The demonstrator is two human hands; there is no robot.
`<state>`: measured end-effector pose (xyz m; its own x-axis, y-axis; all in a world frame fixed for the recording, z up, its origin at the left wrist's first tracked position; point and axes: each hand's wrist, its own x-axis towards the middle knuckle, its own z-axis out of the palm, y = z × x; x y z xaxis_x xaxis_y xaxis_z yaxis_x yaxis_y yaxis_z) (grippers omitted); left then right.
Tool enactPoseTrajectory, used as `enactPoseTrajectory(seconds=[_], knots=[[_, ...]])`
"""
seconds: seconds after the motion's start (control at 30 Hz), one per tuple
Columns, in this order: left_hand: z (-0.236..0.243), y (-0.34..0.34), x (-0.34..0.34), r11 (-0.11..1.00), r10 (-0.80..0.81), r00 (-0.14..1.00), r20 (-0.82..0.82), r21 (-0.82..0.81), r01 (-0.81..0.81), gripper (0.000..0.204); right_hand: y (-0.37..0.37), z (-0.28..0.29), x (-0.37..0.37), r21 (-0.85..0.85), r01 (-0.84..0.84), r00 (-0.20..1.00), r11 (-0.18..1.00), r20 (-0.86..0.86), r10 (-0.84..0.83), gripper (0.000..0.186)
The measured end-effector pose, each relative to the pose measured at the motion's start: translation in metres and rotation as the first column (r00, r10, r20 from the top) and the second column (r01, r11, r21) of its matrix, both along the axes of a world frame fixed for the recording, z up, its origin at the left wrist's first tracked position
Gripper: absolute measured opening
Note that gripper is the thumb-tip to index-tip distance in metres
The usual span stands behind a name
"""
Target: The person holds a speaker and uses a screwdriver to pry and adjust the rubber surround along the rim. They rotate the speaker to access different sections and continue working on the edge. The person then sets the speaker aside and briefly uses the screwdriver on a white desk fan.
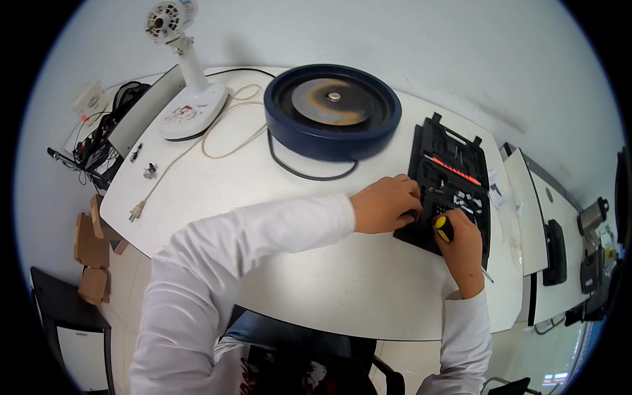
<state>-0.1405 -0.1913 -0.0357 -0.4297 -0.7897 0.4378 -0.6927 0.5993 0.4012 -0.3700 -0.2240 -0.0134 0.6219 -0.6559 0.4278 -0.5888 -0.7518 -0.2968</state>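
Head view, looking down on a white table [309,289]: a person in white sleeves works both hands at the near edge of an open black tool case [453,181] lying flat at the table's right side. The right hand [464,247] is closed around a screwdriver with a yellow-and-black handle [443,228], its butt showing above the fist and a thin shaft end just visible below the wrist. The left hand [387,204], fingers curled, rests on the case's small bits; whether it pinches one cannot be told. The driver looks light and rigid, its grip best taken full-fisted around the handle; the bits are likely tiny, hard and easy to drop. Beyond them sits a round dark-blue appliance [332,110] with a metal disc and black cord, and farther left a white fan stand [191,99] with its pale cable trailing to a plug.
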Motion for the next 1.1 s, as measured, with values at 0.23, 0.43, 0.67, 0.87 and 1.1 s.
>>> enactPoseTrajectory(seconds=[0.23,0.43,0.67,0.87,1.1], knots=[[0.018,0.070,0.093,0.955,0.271,0.952,0.140,-0.161,-0.248,0.029,-0.007,0.003,0.008,0.067,-0.052,0.998,0.996,-0.017,0.053,0.021],[0.009,0.097,0.132,0.677,0.728,0.665,0.164,-0.020,-0.736,0.098,0.000,0.012,0.015,0.063,-0.042,0.999,0.997,-0.015,0.043,0.022],[0.000,0.078,0.158,0.541,0.809,0.577,0.113,0.239,-0.806,0.124,0.046,0.005,0.036,0.047,-0.034,0.999,0.998,-0.001,0.034,0.032],[-0.006,0.058,0.155,0.602,0.796,0.601,-0.076,0.200,-0.773,0.108,0.075,-0.013,0.011,-0.077,-0.008,0.999,0.997,-0.033,0.006,0.043],[0.004,0.028,0.134,0.586,0.793,0.608,0.024,0.237,-0.775,0.110,0.075,-0.034,0.008,-0.190,0.052,0.995,0.980,0.093,-0.035,0.040]])
